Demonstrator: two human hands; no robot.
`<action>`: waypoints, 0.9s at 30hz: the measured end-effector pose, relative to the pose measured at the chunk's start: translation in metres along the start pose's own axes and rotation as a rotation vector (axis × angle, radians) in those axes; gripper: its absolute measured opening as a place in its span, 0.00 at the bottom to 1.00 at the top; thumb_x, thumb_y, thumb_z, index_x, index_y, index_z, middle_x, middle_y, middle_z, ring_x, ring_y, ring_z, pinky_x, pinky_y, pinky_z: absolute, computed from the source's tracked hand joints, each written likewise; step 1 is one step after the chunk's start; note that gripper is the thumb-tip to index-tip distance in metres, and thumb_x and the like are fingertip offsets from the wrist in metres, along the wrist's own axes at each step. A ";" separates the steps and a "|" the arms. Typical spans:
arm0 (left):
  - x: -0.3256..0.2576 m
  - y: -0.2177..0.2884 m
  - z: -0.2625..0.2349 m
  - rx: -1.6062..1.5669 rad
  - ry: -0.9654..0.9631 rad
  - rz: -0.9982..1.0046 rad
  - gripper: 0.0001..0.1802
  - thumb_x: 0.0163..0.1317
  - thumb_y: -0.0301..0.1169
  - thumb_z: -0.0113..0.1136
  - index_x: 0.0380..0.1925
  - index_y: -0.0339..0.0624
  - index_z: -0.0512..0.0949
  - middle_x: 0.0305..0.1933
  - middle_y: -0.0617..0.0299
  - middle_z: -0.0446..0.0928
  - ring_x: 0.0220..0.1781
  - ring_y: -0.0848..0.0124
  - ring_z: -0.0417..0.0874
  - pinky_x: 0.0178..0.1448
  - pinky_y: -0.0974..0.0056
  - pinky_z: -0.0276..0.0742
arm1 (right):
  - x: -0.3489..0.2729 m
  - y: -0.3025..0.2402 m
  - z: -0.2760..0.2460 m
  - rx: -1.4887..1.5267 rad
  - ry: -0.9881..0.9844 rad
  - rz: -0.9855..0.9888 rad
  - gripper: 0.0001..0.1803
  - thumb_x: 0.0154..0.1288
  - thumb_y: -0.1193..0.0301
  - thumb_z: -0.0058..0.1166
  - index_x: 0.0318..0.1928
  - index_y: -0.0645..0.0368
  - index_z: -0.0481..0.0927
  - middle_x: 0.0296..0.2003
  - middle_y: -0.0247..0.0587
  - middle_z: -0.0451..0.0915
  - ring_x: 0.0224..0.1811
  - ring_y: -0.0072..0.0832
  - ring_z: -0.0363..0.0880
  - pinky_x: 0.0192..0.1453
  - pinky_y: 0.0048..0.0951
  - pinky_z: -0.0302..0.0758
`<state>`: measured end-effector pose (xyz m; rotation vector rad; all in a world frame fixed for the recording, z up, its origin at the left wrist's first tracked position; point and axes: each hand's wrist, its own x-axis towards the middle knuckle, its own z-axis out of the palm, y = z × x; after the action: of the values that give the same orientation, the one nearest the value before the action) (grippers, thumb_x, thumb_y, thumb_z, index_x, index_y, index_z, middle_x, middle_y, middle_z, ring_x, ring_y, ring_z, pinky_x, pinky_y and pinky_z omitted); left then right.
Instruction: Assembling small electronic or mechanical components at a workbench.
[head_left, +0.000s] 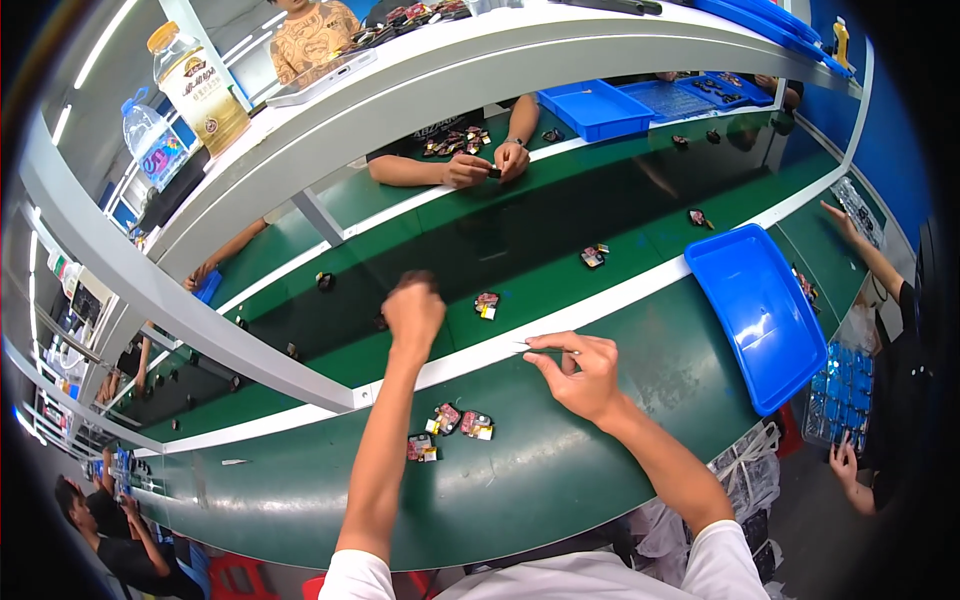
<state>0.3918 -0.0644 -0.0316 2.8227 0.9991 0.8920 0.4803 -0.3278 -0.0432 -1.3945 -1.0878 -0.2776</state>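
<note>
Labelled parts [477,426] lie loose on the green bench [560,470], easily knocked.
The belt [545,288] beyond, if running, could carry work out of reach; the left forearm [376,455], if swung, could scatter the parts; the left hand [414,312] is too blurred to tell its grip; the right hand [588,375] pinches thin tweezers [524,347], whose exposed tips could slip and scratch.

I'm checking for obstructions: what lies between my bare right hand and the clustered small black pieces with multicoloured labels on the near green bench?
In the head view, only bare green bench shows between your right hand and the black pieces.
</note>
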 end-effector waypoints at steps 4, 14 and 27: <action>0.016 0.029 0.012 -0.376 -0.356 0.176 0.10 0.57 0.27 0.66 0.39 0.41 0.87 0.43 0.55 0.86 0.44 0.55 0.86 0.51 0.55 0.81 | 0.001 -0.004 0.003 -0.019 0.001 -0.003 0.12 0.50 0.78 0.73 0.36 0.55 0.87 0.18 0.31 0.79 0.10 0.20 0.63 0.18 0.24 0.59; 0.018 0.014 0.023 -0.225 -0.512 0.115 0.12 0.52 0.26 0.71 0.39 0.40 0.87 0.39 0.56 0.85 0.40 0.59 0.86 0.47 0.58 0.81 | 0.000 0.001 0.004 0.009 0.005 -0.019 0.11 0.50 0.79 0.73 0.36 0.57 0.87 0.22 0.32 0.84 0.10 0.17 0.61 0.18 0.22 0.58; -0.029 -0.013 -0.029 -0.864 -0.598 -0.453 0.05 0.60 0.22 0.66 0.30 0.31 0.79 0.24 0.58 0.83 0.19 0.75 0.81 0.19 0.70 0.70 | 0.001 -0.005 0.007 0.146 0.002 0.201 0.08 0.52 0.80 0.72 0.34 0.63 0.86 0.22 0.34 0.83 0.12 0.12 0.59 0.19 0.21 0.55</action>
<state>0.3504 -0.0759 -0.0249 1.8348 0.8202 0.2702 0.4742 -0.3219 -0.0406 -1.3598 -0.9391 -0.0529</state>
